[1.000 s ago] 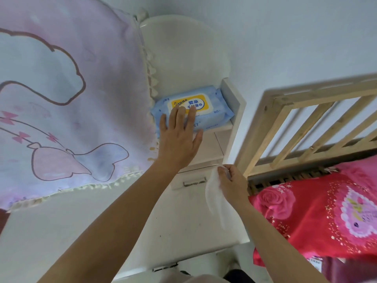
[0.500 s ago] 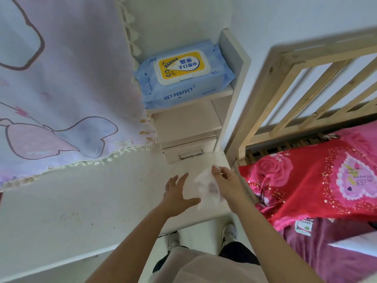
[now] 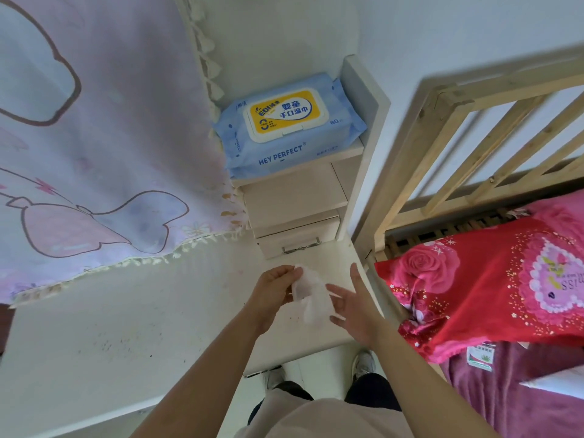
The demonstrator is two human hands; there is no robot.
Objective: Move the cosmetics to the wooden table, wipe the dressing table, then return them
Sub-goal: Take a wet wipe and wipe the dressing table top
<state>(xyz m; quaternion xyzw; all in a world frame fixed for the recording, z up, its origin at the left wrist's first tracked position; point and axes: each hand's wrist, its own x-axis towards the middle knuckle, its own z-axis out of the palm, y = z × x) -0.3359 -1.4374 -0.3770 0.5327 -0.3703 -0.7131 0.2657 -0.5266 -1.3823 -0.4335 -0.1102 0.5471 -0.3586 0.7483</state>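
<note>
**Wipe held over the desk, pack on the shelf**

A blue pack (image 3: 290,124) of wet wipes lies flat on the shelf (image 3: 350,147) at the back right of the desk (image 3: 126,327). Its front edge reads "HEY PERFECT". The yellow-and-white lid label shows "EDI" and the Chinese characters 婴童手口湿巾, with "80" printed beside it.

The left hand (image 3: 273,290) pinches the top edge of a thin white wipe (image 3: 311,300), which hangs crumpled and half see-through above the desk's front right corner. The right hand (image 3: 354,306) is spread, fingers straight, just beside the wipe; I cannot tell if it touches.

The white desk top is flecked with dark specks. A pale cartoon-print cloth (image 3: 94,153) with a fringe drapes onto it at the left. Below the shelf is a drawer (image 3: 297,238) with a metal handle. To the right, a red rose blanket (image 3: 474,289) lies on a wooden bed (image 3: 442,137).
</note>
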